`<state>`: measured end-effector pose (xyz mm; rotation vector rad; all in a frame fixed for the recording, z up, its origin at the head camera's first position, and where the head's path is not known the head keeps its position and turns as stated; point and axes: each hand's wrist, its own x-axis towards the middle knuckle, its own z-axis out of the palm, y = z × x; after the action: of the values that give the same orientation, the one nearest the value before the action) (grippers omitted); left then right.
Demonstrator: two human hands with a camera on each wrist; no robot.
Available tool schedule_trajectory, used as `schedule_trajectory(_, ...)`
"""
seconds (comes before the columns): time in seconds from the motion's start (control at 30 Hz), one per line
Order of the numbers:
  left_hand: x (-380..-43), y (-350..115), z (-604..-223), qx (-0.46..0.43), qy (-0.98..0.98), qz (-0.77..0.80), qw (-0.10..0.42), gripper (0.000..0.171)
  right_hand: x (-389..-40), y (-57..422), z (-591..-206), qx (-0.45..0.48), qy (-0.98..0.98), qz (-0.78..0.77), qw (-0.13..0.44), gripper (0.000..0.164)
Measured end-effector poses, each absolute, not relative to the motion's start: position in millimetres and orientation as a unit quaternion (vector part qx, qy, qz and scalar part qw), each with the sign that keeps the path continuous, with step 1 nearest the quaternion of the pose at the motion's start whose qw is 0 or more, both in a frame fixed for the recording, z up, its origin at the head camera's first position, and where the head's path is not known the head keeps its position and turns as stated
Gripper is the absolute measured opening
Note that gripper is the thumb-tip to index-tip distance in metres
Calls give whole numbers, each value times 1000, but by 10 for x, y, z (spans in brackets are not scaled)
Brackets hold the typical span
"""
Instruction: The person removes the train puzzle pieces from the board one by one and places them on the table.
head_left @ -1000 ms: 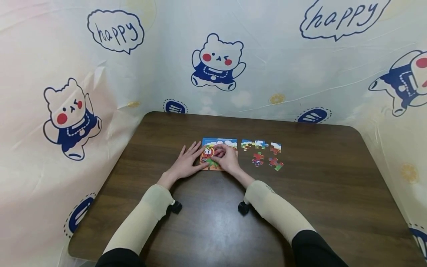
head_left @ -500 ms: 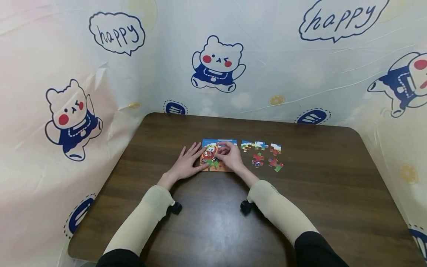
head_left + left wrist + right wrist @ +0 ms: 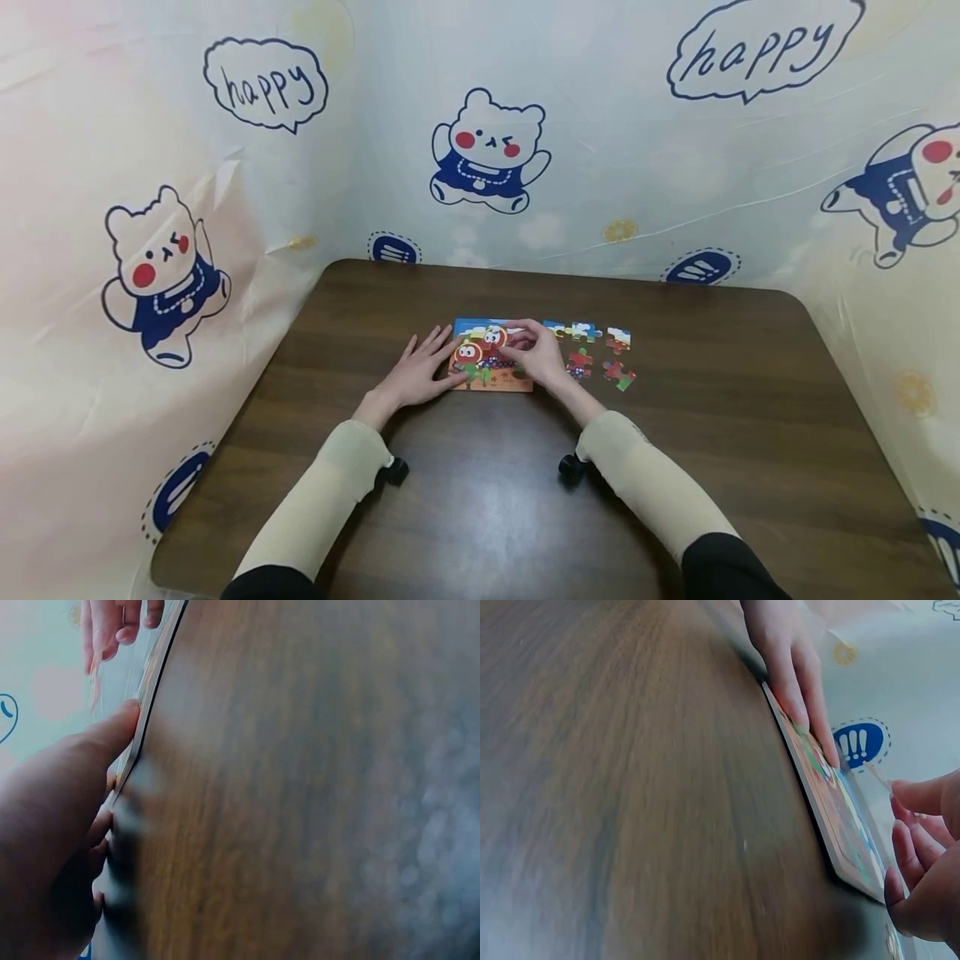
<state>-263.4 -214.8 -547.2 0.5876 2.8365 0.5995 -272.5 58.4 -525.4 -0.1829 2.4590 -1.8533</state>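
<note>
A colourful puzzle board with cartoon red faces lies near the middle of the table. My left hand rests on its left side, fingers spread and thumb laid over the lower left. In the left wrist view that thumb presses on the board's edge. Above the board's right part, my right hand pinches a thin puzzle piece between thumb and fingertips. The right wrist view shows this piece raised off the board, seen nearly edge-on; its printed side is hard to make out there.
Several loose puzzle pieces lie right of the board, among them a sky piece, a corner-like piece and a red-green piece. My right hand partly covers the nearer ones. A printed curtain stands behind the brown table.
My right hand has moved rightward across the board, uncovering more of the cartoon faces and overlapping the nearest loose pieces. My left hand has stayed on the board.
</note>
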Motion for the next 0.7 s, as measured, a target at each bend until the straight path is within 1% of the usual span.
schedule_trajectory(0.1, -2653, -2173, -5518, 194, 953, 211, 101, 89, -2707, 668, -5276, -58, 797, -600, 28, 40)
schedule_trajectory(0.33, -2582, -2173, -5461, 191, 957, 196, 94, 87, -2653, 893, -5342, -52, 804, -592, 29, 40)
schedule_trajectory(0.5, -2605, -2193, -5497, 190, 956, 199, 98, 87, -2617, 1029, -5353, -43, 811, -583, 22, 40)
schedule_trajectory(0.7, -2631, -2210, -5522, 194, 952, 221, 89, 87, -2612, 1164, -5329, -40, 809, -586, 13, 40)
